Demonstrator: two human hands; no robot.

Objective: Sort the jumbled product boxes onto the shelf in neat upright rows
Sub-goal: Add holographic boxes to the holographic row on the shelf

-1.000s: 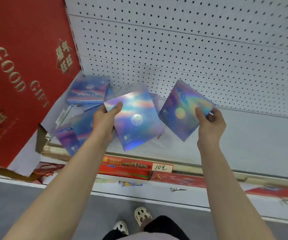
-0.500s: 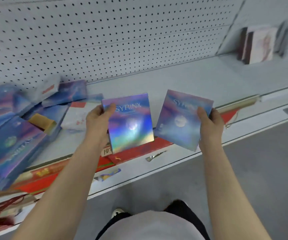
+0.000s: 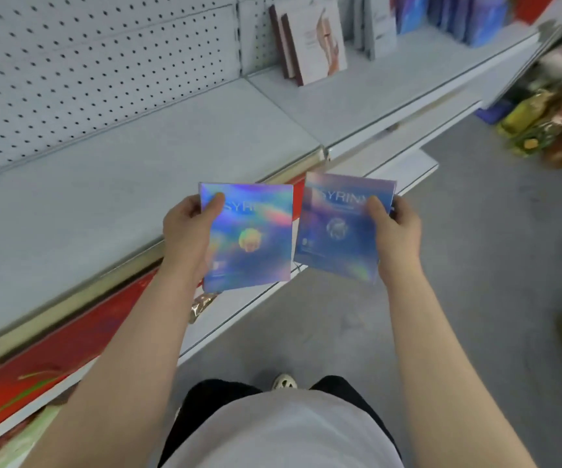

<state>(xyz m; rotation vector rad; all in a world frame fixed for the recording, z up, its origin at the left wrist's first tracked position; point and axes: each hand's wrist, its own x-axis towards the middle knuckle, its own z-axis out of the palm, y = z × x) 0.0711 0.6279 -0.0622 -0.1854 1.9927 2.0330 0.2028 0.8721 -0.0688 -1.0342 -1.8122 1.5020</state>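
My left hand (image 3: 188,228) grips a flat holographic box (image 3: 256,244) by its left edge, thumb on the printed face. My right hand (image 3: 396,234) holds a second holographic box (image 3: 337,231) by its right edge, thumb on the front. Both boxes face me, side by side, in front of the grey shelf's (image 3: 138,170) front edge and over the floor. Further right on the shelf stand upright boxes: white and brown ones (image 3: 313,38), then blue ones (image 3: 475,15). The jumbled pile is out of view.
A white pegboard (image 3: 87,55) backs the shelf. Red packaging (image 3: 70,346) lies on a lower ledge at the left. Yellow and brown goods (image 3: 549,123) sit blurred on the floor at the far right. Grey floor lies under the boxes.
The view has swung right along the shelf; the jumbled pile has left the frame and the upright rows have come into view. Both hands still hold their boxes, now closer together.
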